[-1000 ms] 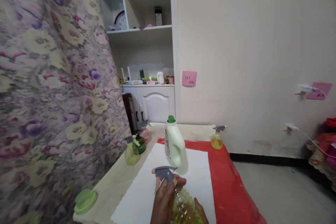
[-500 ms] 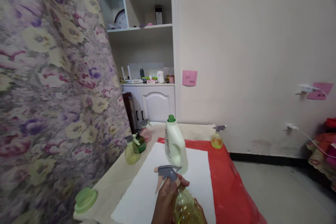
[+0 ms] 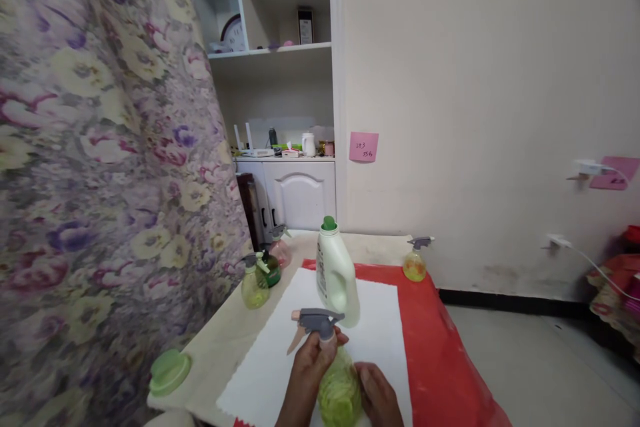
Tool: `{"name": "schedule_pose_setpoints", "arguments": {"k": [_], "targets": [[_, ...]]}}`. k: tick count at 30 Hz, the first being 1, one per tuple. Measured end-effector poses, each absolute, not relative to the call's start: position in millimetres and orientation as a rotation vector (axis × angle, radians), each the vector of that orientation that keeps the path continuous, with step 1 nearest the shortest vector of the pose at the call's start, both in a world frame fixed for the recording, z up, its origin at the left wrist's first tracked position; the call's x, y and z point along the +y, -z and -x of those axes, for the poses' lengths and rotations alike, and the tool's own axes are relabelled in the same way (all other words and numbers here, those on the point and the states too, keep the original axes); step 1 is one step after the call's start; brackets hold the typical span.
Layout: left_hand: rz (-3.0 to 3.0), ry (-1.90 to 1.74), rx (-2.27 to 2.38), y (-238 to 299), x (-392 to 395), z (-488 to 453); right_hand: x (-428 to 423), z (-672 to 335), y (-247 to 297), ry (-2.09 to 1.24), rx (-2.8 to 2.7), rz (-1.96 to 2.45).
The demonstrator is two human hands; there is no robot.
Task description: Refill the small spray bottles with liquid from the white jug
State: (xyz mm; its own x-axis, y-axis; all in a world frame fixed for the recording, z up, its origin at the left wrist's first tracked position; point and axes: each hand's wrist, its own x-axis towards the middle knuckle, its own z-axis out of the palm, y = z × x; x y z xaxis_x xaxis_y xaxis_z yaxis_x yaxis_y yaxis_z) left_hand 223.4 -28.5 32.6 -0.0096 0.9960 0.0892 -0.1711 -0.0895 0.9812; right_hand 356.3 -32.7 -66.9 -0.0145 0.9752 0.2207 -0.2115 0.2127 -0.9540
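Note:
A spray bottle [image 3: 340,390] with a clear yellow-green body stands nearly upright at the front of the white sheet [image 3: 273,353]. Its grey spray head [image 3: 316,321] has a pale pink nozzle and trigger pointing left. My left hand [image 3: 309,370] is closed around the collar just below the head. Fingers curled, my right hand [image 3: 379,395] holds the right side of the body. Just beyond is a pale green detergent jug [image 3: 336,273] with a green cap and a handle on its right.
At the table's left are a yellowish spray bottle [image 3: 255,285], a dark green bottle [image 3: 271,269] and a pink spray bottle [image 3: 281,250]. A light green dish [image 3: 170,371] lies at the near left corner. Another spray bottle [image 3: 415,261] stands far right, on red cloth [image 3: 435,340].
The spray bottle in my hands has gone from leaning to nearly upright, its head shifting slightly left. My right hand shows more beside it. The view has shifted a little.

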Motion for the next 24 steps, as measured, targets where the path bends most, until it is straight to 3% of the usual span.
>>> {"name": "schedule_pose_setpoints", "arguments": {"k": [8, 24], "targets": [[-1.262, -1.259, 0.997, -1, -13, -221, -27, -342, 100, -0.785, -1.244, 0.989], [-1.247, -1.308, 1.114, 51, -12, -217, -26, -333, 91, -0.803, -1.250, 1.099]]}}
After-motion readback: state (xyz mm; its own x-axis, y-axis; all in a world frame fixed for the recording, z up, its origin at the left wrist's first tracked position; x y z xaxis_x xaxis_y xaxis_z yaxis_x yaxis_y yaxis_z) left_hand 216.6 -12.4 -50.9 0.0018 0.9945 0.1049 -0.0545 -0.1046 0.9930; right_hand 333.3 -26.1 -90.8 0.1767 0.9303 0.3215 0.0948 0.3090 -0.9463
